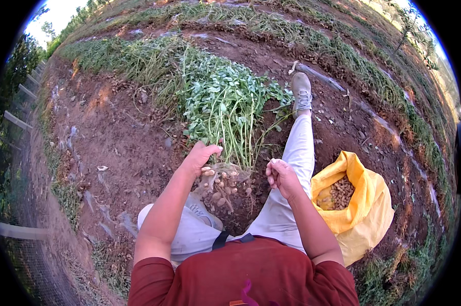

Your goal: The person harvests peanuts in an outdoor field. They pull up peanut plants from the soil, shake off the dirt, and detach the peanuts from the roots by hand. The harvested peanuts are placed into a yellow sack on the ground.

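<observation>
My left hand (200, 157) grips the left side of a bunch of peanut plants (234, 134) near the stem bases, its fingers partly hidden. The leafy tops point away from me. Below the stems hang roots with peanut pods (223, 187), and a torn piece of clear plastic film (230, 168) clings around them. Just right of the roots, my right hand (283, 178) has its fingers curled in, apart from the stems; whether something small is inside cannot be seen. Beside my right forearm stands a yellow woven sack (368, 199), its mouth rolled open, with picked peanuts (342, 192) inside.
My right leg (300, 141) stretches forward and my left leg is bent under the roots. Pulled plants (138, 57) lie in rows across reddish soil (119, 153). Strips of plastic film (320, 76) run along the ground. A wire fence with posts (20, 231) borders the left.
</observation>
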Action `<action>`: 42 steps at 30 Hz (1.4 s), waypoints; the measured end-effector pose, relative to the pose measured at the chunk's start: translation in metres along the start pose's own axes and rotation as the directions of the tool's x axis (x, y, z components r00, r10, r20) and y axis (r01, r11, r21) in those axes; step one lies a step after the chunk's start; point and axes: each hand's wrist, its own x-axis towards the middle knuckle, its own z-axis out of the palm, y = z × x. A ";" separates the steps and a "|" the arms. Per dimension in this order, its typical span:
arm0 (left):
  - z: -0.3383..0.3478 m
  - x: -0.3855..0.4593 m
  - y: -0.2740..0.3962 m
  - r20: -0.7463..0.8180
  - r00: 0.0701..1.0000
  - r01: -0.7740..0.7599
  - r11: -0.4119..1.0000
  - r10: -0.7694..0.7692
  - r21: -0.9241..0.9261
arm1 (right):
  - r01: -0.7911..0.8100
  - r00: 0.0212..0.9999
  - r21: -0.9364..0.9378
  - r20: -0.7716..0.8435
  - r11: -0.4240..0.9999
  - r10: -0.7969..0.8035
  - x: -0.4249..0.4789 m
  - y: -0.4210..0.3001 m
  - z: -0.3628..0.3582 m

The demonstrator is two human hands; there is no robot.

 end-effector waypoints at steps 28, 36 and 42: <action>0.022 0.010 -0.022 0.088 0.996 -0.037 0.976 0.019 0.215 | 0.036 0.990 -0.179 0.141 0.983 -0.010 0.002 -0.007 0.049; 0.024 0.005 -0.021 0.155 0.988 0.009 0.993 -0.027 0.118 | -0.103 0.990 -0.103 0.084 0.989 0.112 0.018 0.017 0.057; 0.020 0.006 -0.018 0.118 0.992 0.018 0.993 -0.032 0.115 | -0.187 0.967 -0.184 0.136 0.965 0.214 0.010 0.003 0.055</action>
